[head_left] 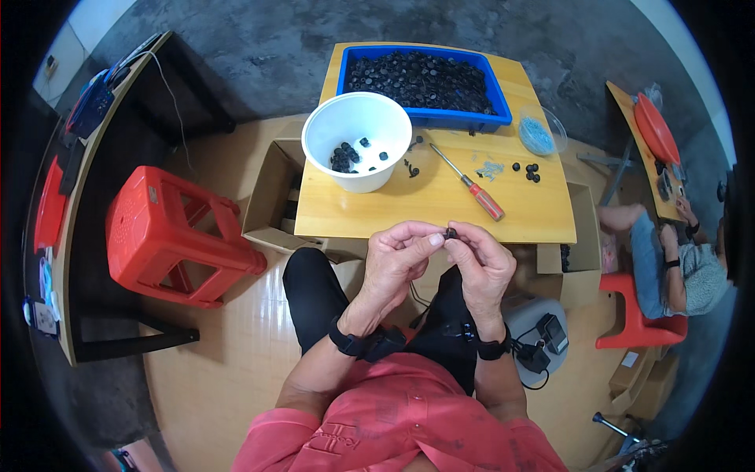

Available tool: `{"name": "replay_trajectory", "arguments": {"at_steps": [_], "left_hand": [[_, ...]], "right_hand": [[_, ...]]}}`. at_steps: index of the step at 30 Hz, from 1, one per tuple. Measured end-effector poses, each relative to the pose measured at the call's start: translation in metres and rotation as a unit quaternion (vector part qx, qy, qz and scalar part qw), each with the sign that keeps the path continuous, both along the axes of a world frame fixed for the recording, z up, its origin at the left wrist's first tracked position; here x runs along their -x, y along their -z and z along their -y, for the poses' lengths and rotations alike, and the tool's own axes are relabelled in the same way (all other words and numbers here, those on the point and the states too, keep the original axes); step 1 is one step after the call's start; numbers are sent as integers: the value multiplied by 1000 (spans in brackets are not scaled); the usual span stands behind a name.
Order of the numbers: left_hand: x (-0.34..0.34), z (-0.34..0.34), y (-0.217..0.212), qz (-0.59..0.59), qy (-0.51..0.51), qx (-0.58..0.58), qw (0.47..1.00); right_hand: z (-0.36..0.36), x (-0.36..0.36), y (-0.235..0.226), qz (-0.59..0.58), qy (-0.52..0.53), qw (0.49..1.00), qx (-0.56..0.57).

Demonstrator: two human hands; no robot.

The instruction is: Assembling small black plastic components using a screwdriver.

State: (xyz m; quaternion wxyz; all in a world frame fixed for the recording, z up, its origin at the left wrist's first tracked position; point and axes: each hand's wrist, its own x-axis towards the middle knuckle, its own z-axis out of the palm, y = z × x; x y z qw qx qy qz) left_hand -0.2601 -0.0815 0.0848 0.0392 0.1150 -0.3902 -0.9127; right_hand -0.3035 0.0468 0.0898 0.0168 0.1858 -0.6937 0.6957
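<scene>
Just off the near edge of the wooden table point(346, 212), both my hands meet around a small black part point(451, 234). My left hand point(405, 256) pinches it between thumb and fingers from one side. From the other side my right hand point(481, 263) grips it the same way; the fingertips cover much of it. Beyond them lies a screwdriver point(481, 197) with a red handle. A white bucket point(358, 181) on the left holds a few black parts. Small clear pieces point(489, 171) and several black round parts point(532, 173) lie to the right.
A blue tray point(464, 120) full of black parts stands at the table's back, beside a clear tub point(537, 134) of light-blue pieces. Open cardboard boxes point(267, 189) flank the table. A red stool point(169, 236) stands left. Another person point(696, 271) sits at the far right.
</scene>
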Motion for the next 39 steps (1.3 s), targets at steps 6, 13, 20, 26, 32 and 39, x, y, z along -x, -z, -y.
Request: {"name": "replay_trajectory", "arguments": {"at_steps": [6, 13, 20, 26, 32, 39], "left_hand": [[0, -7, 2, -37, 1, 34, 999], [3, -11, -4, -62, -11, 153, 986], [1, -15, 2, -26, 11, 115, 993], [0, -30, 4, -87, -75, 212, 970], [2, -18, 9, -50, -4, 147, 988], [-3, -16, 3, 6, 47, -20, 999]], "right_hand": [[-16, -3, 2, 65, -32, 996, 60], [-25, -4, 4, 41, -54, 997, 40], [-27, -5, 11, 86, -80, 987, 114], [-29, -3, 16, 148, -102, 971, 159], [-32, -1, 21, 176, -130, 960, 176], [-29, 0, 28, 214, -150, 939, 222]]}}
